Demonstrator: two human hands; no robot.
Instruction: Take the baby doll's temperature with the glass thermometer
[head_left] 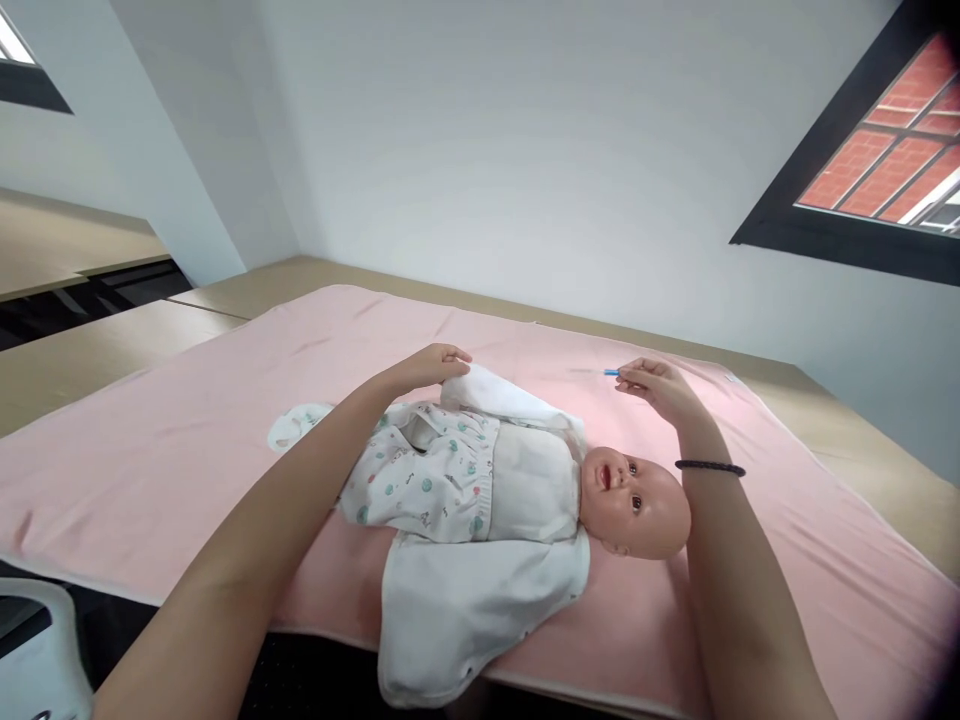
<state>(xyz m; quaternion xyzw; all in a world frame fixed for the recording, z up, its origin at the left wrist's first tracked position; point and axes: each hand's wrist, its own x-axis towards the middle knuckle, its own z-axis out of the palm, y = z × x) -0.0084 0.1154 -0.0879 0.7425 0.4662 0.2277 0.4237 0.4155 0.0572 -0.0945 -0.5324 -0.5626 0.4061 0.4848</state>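
The doll (534, 485) lies on its back on a pink cloth (180, 440) spread over the pale wooden counter (847, 430), its head (645, 515) toward the right arm and its legs toward the left. The head is bald, smooth and glossy, tilted so that the dark eyes and the open mouth, red inside, show. Its torso is plain off-white fabric, slightly creased. White trousers (424, 480), gathered into a ruffled waistband, carry a scattered print of teal rounds and small pinkish marks; they are bunched and wrinkled over the legs. A white garment (480, 605) lies open beneath the doll, one panel spread toward the near side and drooping over the cloth's edge, with small dark dots along its border. The left hand (439, 367) pinches the edge of the opposite panel, which is raised beside the torso. The right hand (651, 387), above a braided black wristband (709, 467), pinches the bright blue end of a slim stick (611, 372) between thumb and fingers, beyond the doll's head; the stick's remainder is pale, thin and hard to make out against the pink.
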